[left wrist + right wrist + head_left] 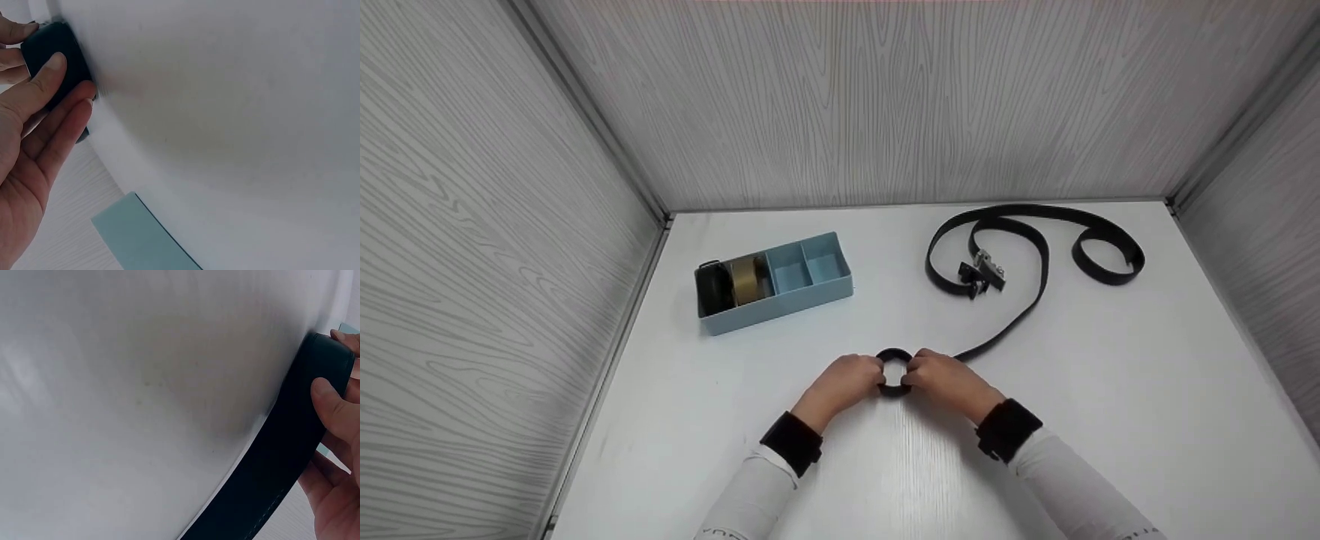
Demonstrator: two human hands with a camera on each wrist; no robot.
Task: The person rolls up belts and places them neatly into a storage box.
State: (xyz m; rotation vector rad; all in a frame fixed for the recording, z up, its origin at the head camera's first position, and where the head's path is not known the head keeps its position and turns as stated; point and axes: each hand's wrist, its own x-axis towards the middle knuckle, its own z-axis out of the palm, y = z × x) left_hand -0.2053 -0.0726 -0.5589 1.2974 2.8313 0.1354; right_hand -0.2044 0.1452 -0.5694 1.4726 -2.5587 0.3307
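In the head view, both hands hold a small round coil of black belt (894, 391) on edge near the middle of the white table. My left hand (844, 382) grips its left side; in the left wrist view the thumb presses the dark coil (70, 93). My right hand (952, 381) grips the right side. In the right wrist view, the right thumb lies on the belt (270, 444), whose stitched strap runs away from the coil. The strap's tail curves right and back towards metal buckles (982, 271).
A light-blue divided tray (780, 306) stands at the back left, holding a black roll (714, 289) and a brown-gold roll (746, 280). Behind the right hand, another black belt (1035, 211) lies on edge, its end curled. Grey wood-grain panels (885, 97) enclose the table's back and sides.
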